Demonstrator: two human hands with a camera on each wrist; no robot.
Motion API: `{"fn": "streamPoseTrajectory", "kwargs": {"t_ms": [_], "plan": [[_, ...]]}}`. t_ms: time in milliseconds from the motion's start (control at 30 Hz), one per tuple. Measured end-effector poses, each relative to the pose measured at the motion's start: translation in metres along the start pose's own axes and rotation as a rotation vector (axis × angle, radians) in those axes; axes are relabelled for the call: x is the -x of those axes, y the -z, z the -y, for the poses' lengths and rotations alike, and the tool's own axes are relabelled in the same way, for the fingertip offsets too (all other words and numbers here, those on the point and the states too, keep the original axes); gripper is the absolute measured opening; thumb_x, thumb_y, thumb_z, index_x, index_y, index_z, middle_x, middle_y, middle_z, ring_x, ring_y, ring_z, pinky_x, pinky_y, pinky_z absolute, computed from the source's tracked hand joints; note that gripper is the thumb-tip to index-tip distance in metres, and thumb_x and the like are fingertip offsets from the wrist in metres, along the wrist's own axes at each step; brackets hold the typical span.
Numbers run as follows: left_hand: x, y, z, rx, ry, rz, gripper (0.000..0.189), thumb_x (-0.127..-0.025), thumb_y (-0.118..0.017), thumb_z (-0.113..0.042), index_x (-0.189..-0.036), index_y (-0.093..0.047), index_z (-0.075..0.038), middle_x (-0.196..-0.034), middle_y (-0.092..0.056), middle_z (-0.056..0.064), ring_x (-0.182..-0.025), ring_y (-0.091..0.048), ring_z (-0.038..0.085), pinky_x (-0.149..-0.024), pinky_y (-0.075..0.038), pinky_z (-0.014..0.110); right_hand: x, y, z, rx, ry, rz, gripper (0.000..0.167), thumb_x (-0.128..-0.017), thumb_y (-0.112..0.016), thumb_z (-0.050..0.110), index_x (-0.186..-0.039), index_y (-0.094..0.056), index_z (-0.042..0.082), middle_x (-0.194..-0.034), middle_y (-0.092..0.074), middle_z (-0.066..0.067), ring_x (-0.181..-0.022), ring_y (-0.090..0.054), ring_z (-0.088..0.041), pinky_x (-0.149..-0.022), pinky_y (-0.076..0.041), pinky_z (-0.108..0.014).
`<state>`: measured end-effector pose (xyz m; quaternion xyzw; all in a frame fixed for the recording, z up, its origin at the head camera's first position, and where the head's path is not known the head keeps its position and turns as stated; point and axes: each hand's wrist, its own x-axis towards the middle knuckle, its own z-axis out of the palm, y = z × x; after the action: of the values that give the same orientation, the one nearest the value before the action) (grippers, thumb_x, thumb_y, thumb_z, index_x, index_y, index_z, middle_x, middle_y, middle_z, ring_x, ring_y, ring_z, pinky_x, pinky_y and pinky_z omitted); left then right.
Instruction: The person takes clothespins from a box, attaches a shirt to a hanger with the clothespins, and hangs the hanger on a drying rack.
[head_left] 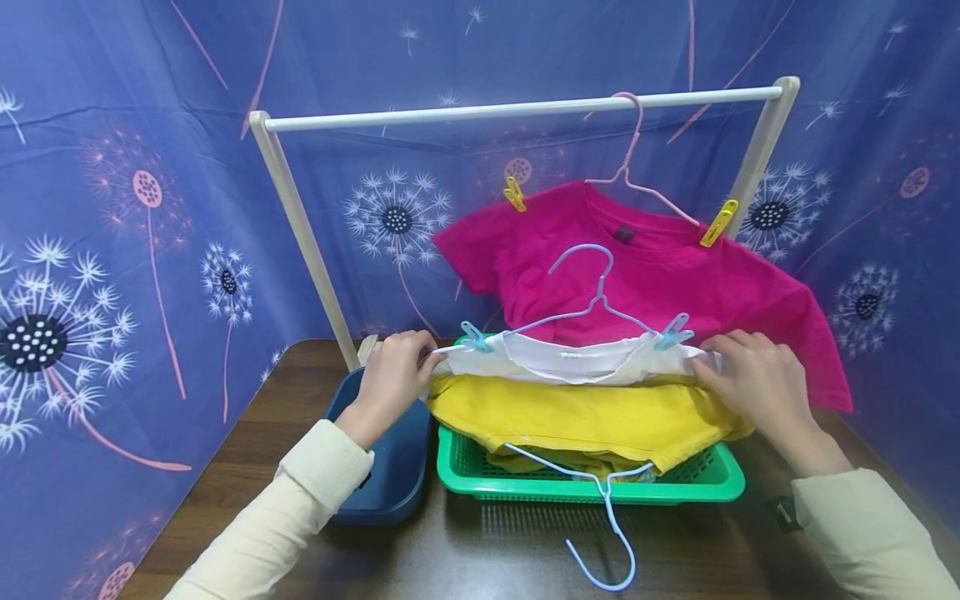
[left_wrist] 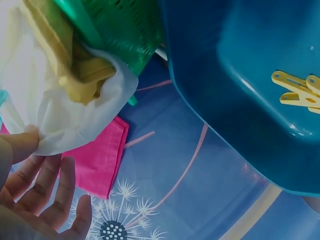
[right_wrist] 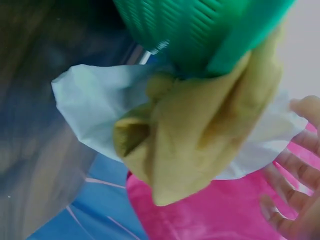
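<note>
A white shirt (head_left: 480, 360) hangs on a light blue hanger (head_left: 588, 247), with a blue clothespin (head_left: 476, 337) at one shoulder and another blue clothespin (head_left: 674, 332) at the other. My left hand (head_left: 393, 375) pinches the shirt's left side between thumb and fingers, the other fingers spread in the left wrist view. Opposite it, my right hand (head_left: 765, 383) pinches the right side, thumb in front. Just in front of the shirt, a yellow garment (head_left: 585, 412) lies over the green basket (head_left: 592, 492). A second blue hanger (head_left: 630, 567) sticks out from under it, hook toward me.
Behind, a magenta T-shirt (head_left: 547, 250) hangs by a pink hanger (head_left: 639, 125) from the rack's white bar (head_left: 450, 113), with yellow clothespins (head_left: 514, 194) on it. A dark blue tub (head_left: 397, 475) holding yellow clothespins (left_wrist: 297, 91) stands left of the basket on the wooden table (head_left: 247, 475).
</note>
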<state>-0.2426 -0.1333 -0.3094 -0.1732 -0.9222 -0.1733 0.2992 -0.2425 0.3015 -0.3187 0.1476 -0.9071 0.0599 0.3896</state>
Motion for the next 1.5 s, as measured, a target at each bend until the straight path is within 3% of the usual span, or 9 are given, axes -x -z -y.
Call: {"fn": "streamPoseTrajectory", "kwargs": {"t_ms": [200, 367, 633, 933, 1267, 1500], "plan": [[-0.010, 0.009, 0.003, 0.001, 0.003, -0.017, 0.016, -0.083, -0.067, -0.026, -0.079, -0.065, -0.011, -0.059, -0.054, -0.001, -0.050, -0.045, 0.012, -0.047, -0.034, 0.025, -0.010, 0.006, 0.002, -0.003, 0.045, -0.150, 0.032, -0.065, -0.068, 0.027, -0.086, -0.068, 0.003, -0.078, -0.064, -0.018, -0.068, -0.055, -0.035, -0.051, -0.039, -0.043], [-0.023, 0.018, 0.003, 0.013, 0.024, -0.018, 0.017, -0.083, -0.066, -0.027, -0.078, -0.066, -0.011, -0.061, -0.057, 0.000, -0.054, -0.047, 0.015, -0.051, -0.038, 0.028, -0.021, 0.013, 0.005, -0.012, 0.047, -0.209, 0.034, -0.066, -0.067, 0.025, -0.089, -0.068, 0.001, -0.080, -0.064, -0.020, -0.070, -0.056, -0.038, -0.053, -0.040, -0.046], [-0.046, 0.028, 0.006, 0.083, 0.107, -0.003, 0.019, -0.084, -0.065, -0.029, -0.079, -0.066, -0.011, -0.066, -0.063, 0.003, -0.055, -0.051, 0.016, -0.052, -0.041, 0.030, -0.041, 0.024, 0.010, 0.007, 0.020, -0.196, 0.035, -0.068, -0.069, 0.025, -0.093, -0.068, 0.001, -0.083, -0.065, -0.022, -0.072, -0.055, -0.040, -0.055, -0.040, -0.048], [-0.074, 0.034, 0.010, 0.091, 0.165, -0.045, 0.021, -0.085, -0.063, -0.028, -0.081, -0.066, -0.008, -0.066, -0.061, 0.006, -0.059, -0.053, 0.020, -0.055, -0.042, 0.034, -0.060, 0.031, 0.015, 0.008, -0.006, -0.179, 0.035, -0.072, -0.067, 0.028, -0.094, -0.069, 0.001, -0.083, -0.065, -0.022, -0.069, -0.053, -0.039, -0.052, -0.036, -0.044], [-0.094, 0.038, 0.012, 0.077, 0.210, -0.065, 0.021, -0.088, -0.059, -0.026, -0.087, -0.066, -0.007, -0.078, -0.066, 0.010, -0.067, -0.059, 0.024, -0.063, -0.046, 0.039, -0.073, 0.040, 0.022, 0.056, -0.040, -0.125, 0.037, -0.075, -0.065, 0.030, -0.098, -0.069, 0.001, -0.082, -0.064, -0.023, -0.056, -0.046, -0.033, -0.044, -0.026, -0.033], [-0.104, 0.041, 0.013, 0.064, 0.227, -0.091, 0.021, -0.089, -0.058, -0.026, -0.088, -0.066, -0.007, -0.082, -0.067, 0.011, -0.070, -0.061, 0.026, -0.066, -0.046, 0.040, -0.080, 0.043, 0.026, 0.039, -0.037, -0.142, 0.036, -0.076, -0.066, 0.027, -0.098, -0.068, 0.000, -0.090, -0.065, -0.025, -0.066, -0.051, -0.039, -0.044, -0.026, -0.034]]}}
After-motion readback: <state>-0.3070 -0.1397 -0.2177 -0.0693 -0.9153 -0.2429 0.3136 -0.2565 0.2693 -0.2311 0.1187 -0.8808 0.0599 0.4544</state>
